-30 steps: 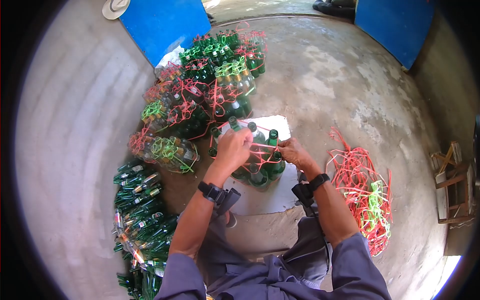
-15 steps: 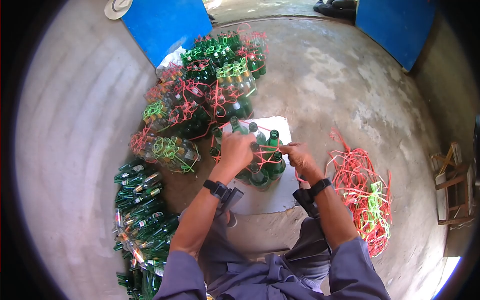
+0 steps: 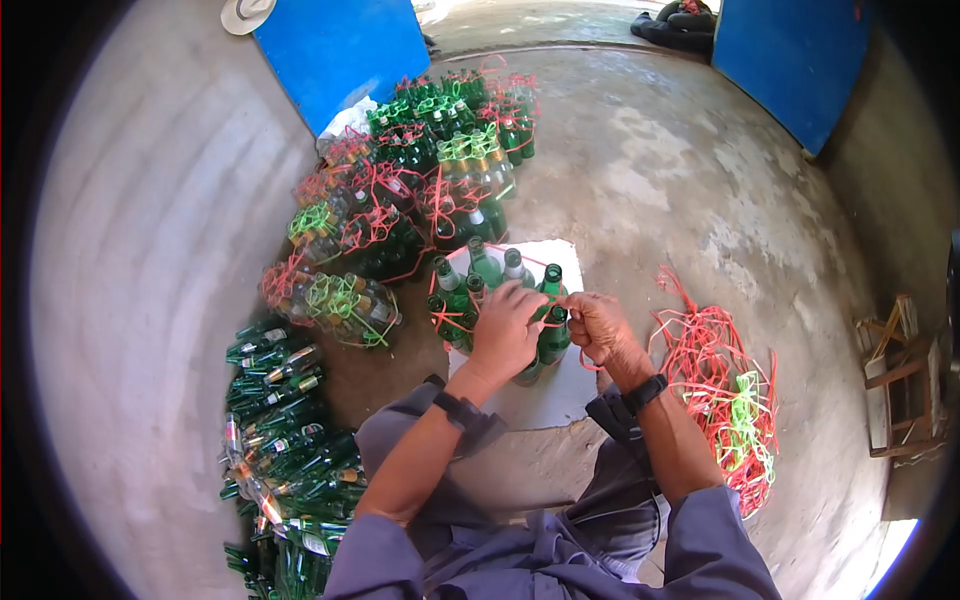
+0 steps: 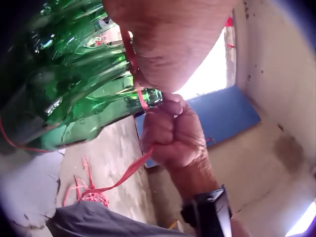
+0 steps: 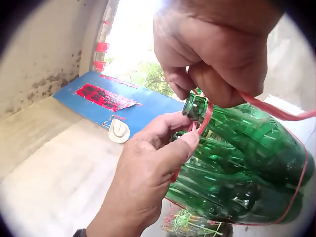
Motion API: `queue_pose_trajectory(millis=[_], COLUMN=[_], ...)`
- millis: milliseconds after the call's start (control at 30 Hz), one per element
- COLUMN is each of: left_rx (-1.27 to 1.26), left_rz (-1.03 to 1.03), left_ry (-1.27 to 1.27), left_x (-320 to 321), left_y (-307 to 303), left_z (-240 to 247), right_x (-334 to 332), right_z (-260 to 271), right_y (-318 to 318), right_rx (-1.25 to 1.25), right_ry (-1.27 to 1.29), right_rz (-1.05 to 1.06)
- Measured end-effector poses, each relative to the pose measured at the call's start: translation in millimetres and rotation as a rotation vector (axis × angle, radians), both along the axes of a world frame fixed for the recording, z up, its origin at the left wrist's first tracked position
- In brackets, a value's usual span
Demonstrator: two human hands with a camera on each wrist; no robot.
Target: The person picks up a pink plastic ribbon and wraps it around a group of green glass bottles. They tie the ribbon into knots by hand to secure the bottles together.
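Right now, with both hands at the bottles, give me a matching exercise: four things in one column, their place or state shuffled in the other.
1. right hand
2. loose bottles
3. strap pile
4. white hat

a. beside the blue panel
b. lying on the floor at the person's left
c. grips a red strap
d. on the floor at the person's right

Pairs: 1-c, 2-b, 3-d, 4-a.
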State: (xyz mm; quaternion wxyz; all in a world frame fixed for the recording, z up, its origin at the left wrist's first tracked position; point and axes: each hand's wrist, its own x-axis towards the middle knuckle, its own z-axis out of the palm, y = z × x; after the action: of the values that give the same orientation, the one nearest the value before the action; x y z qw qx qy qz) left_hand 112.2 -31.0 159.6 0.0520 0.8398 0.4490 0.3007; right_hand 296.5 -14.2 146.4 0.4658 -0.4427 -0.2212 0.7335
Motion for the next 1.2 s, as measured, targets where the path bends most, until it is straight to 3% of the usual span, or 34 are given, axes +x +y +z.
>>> queue_pose_trajectory(millis=[200, 633, 933, 1200], left_rx=[-0.055, -0.082, -0.085, -0.053], left_rz=[0.036, 0.013, -0.009, 0.015], left_ry=[-0.051, -0.06, -0.107, -0.125], left_x=[2.4, -3.1, -2.7, -2.4], left_y=[-1.7, -4.3, -5.9, -10.6], left_z=[-3.0, -5.4, -3.2, -5.8], right_x=[0.3, -1.6, 7.3, 3.3], right_z=[0.1, 0.1, -26.7, -22.2], right_y=[-8.3, 6.0, 42.8, 44.3], right_rx=[-0.036, -0.006, -0.15, -0.069], right_ry=[0.104, 0.079, 0.202, 0.153], right_rz=[-0.055, -0.118, -0.113, -0.163])
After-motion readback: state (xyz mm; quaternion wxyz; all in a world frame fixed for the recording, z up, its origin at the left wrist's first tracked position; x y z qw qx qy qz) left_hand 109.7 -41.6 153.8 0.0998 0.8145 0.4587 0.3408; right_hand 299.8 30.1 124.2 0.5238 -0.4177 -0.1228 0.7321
